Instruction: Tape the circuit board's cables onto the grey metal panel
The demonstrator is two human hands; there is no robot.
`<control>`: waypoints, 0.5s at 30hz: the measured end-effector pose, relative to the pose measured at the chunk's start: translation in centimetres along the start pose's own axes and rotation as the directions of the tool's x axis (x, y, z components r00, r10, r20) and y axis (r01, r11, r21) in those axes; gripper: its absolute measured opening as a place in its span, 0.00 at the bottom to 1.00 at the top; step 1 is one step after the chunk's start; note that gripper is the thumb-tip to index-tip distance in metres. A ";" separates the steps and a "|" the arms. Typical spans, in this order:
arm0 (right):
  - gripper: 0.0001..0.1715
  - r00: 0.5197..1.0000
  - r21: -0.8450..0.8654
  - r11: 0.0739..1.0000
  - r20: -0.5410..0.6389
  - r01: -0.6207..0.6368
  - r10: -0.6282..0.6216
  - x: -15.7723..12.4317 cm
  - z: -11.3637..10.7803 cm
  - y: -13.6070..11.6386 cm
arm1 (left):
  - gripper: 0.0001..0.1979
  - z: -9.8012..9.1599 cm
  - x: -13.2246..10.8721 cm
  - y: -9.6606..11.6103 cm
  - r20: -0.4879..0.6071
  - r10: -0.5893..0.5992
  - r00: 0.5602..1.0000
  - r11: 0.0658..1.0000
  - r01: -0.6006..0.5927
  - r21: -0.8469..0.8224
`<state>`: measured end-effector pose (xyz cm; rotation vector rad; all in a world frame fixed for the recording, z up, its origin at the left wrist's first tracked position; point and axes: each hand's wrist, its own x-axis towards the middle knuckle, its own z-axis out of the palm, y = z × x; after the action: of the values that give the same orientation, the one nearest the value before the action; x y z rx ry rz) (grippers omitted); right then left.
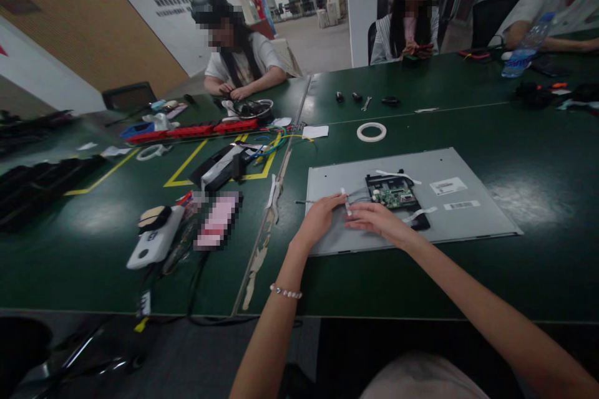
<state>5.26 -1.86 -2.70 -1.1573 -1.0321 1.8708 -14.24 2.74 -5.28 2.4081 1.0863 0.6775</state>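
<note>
A grey metal panel (pixel 472 224) lies flat on the dark green table (pixel 538 262). A green circuit board (pixel 392 192) sits on it, with white tape strips and thin wires running left. My left hand (pixel 318 219) rests on the panel's left part, fingertips touching a small white strip of tape (pixel 345 198) over the wires. My right hand (pixel 380 219) lies just right of it, fingers pointing at the same strip. Whether either hand pinches the strip is unclear.
A white tape roll (pixel 371 131) lies beyond the panel. To the left are a white device (pixel 156 238), cables, a black-and-white box (pixel 219 168) and red strips (pixel 196 131). Three other people sit at the far side. A water bottle (pixel 526 50) stands far right.
</note>
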 end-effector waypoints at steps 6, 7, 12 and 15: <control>0.18 0.936 -0.612 0.759 -0.085 0.222 -0.343 -0.8 -0.5 0.2 | 0.31 -0.1 0.0 0.0 -0.003 0.012 1.000 0.998 -0.012 -0.062; 0.19 0.880 -0.743 0.609 -0.057 0.278 -0.471 -0.9 -0.5 0.2 | 0.31 -0.1 0.0 0.0 -0.002 0.013 1.000 0.998 -0.013 -0.065; 0.26 0.709 -0.907 -0.015 0.339 0.421 -0.618 -1.2 0.1 1.4 | 0.30 0.0 -0.1 -0.1 -0.013 0.016 1.000 0.998 -0.017 -0.068; 0.30 0.738 -0.901 -0.106 0.408 0.421 -0.538 -1.1 0.4 2.6 | 0.29 0.0 -0.1 0.0 -0.006 0.006 1.000 0.999 -0.006 -0.048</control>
<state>4.96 -4.08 -4.49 -1.1453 -2.4363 0.2127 -14.30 2.65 -5.35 2.3711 1.0541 0.7052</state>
